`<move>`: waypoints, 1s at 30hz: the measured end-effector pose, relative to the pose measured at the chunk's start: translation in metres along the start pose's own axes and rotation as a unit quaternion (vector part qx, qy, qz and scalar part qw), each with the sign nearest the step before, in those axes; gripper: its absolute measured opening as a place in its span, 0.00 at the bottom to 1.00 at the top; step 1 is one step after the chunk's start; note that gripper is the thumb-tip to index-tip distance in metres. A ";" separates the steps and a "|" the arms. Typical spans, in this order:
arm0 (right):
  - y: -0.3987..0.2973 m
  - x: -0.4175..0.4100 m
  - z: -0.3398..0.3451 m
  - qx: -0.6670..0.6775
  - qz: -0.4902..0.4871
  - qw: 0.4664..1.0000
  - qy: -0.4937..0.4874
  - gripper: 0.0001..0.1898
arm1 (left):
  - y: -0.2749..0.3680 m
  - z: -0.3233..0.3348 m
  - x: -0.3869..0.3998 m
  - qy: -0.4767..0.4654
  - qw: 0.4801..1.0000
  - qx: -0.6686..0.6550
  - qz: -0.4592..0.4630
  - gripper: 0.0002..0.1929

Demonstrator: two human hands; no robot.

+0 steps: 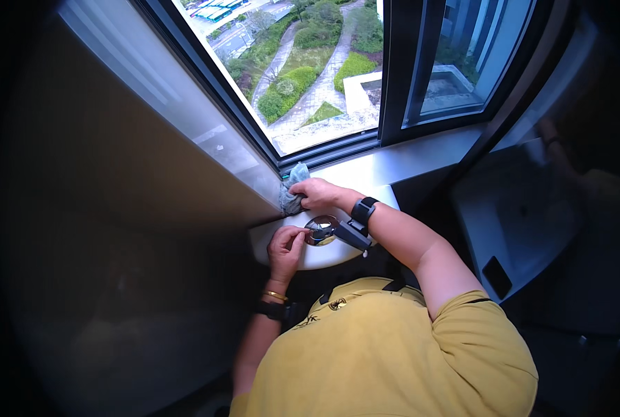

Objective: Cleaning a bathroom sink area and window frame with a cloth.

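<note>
My right hand (320, 193) grips a crumpled blue-grey cloth (292, 195) in the corner where the sill meets the left wall. Below it, my left hand (286, 250) has thumb and forefinger brought together at the left edge of a round, mirror-like chrome fitting (321, 225). Whether those fingers hold something small cannot be made out. The chrome fitting sits on a white, curved-front fixture (325, 256). A dark grey block-shaped piece (352, 236) with a small white tip lies between the fitting and my right wrist; what it is attached to is unclear.
A dark-framed window (330, 151) rises beyond the sill (409, 156), with greenery outside. A glossy wall (132, 172) closes in on the left. On the right, a dark phone-like slab (496, 277) appears on a white surface (518, 224), possibly a reflection.
</note>
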State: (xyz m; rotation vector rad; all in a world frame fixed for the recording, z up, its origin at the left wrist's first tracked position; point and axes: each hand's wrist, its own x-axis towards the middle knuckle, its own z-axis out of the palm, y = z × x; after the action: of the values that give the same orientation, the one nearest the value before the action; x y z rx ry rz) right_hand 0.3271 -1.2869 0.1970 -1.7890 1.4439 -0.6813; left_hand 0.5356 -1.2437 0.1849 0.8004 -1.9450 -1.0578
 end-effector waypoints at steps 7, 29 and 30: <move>0.046 -0.082 -0.093 0.590 0.053 0.797 0.119 0.19 | 0.001 0.001 0.001 0.007 1.000 -0.028 -0.005 0.04; 0.007 -0.032 0.007 -0.319 0.071 0.943 0.068 0.24 | -0.002 0.001 0.001 0.000 1.000 -0.023 -0.002 0.04; -0.003 -0.021 0.013 -0.316 0.087 0.942 0.070 0.24 | -0.002 0.001 0.000 0.001 1.000 -0.024 -0.005 0.04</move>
State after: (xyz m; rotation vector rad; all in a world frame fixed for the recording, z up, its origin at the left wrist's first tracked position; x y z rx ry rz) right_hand 0.3343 -1.2639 0.1928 -2.0680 2.0561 -0.2622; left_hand 0.5349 -1.2441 0.1830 0.7844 -1.9096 -1.1045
